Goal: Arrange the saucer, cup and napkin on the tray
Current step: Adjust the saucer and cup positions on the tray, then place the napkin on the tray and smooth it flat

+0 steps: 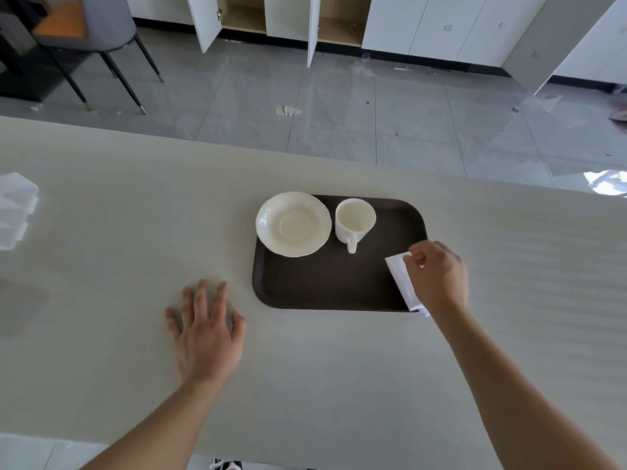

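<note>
the right hand (436,276) was over the right edge of the dark brown tray (325,290), its thumb and fingers pinched together on the far end of a folded white napkin (400,279). the napkin lay along the tray's right side, its near end poking just past the tray's front right corner. whether it already rested flat on the tray or hung a little above it could not be told, since the hand covered much of it.

the saucer (293,224) sat at the tray's far left corner, its rim reaching out over the tray's left and far edges. the cup (355,221) stood upright just beside it on the tray, not on it, with the handle toward the person. the left hand (207,330) lay flat on the pale table (118,232), fingers spread, holding nothing, near the tray's front left corner.

the step in hand looked like setting the napkin down. to do it well, it would help to draw the napkin in toward the middle so that no end overhung the rim, lay it square with the tray's edge, press it flat, and only then let the pinch go. the wrist should be kept low and away from the cup handle. the saucer probably wanted a nudge inward too.

no brand, label or writing could be read on the tray, the china or the napkin.
</note>
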Motion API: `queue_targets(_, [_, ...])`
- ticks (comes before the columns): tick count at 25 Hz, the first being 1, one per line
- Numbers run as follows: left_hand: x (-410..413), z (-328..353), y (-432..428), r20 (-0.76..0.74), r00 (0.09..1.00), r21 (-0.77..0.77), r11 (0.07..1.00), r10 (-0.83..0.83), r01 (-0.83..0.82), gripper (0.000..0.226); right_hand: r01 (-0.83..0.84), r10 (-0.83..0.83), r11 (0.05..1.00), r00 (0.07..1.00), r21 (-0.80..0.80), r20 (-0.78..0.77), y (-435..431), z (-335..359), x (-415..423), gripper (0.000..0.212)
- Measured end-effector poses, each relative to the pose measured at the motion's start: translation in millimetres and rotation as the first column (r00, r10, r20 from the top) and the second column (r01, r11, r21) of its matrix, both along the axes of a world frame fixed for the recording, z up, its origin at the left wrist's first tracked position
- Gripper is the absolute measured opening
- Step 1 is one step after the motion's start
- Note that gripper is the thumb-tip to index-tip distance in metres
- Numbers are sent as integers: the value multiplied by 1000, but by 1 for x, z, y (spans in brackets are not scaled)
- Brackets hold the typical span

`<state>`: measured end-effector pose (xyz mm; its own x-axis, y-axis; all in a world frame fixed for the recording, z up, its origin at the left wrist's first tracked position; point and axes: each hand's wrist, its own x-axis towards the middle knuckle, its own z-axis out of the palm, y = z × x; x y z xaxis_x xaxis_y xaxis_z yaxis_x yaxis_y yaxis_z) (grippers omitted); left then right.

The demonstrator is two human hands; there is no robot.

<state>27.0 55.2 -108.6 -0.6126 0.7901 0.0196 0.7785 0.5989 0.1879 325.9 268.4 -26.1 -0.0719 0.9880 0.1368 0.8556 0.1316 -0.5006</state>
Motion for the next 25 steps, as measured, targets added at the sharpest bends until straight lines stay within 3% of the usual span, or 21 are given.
queue_targets(3, [0,-1,0,-7,1000,-4,1000,0,0,64,-70,76,997,973,-38,219,0,-3,16,17])
queue_targets(10, [0,0,0,4,1000,17,1000,10,-10,63,58,-1,991,908,-122,419,3,1,34,55])
queue_targets(15, [1,0,0,11,1000,17,1000,11,-11,64,148,-25,939,931,-311,365,13,1,37,42])
queue_targets(19, [1,1,-1,14,1000,14,1000,14,-14,63,173,-70,928,951,-330,301,21,5,42,34])
queue_targets(25, [1,2,0,11,1000,18,1000,9,-9,64,202,-231,919,972,-339,-46,26,2,43,36])
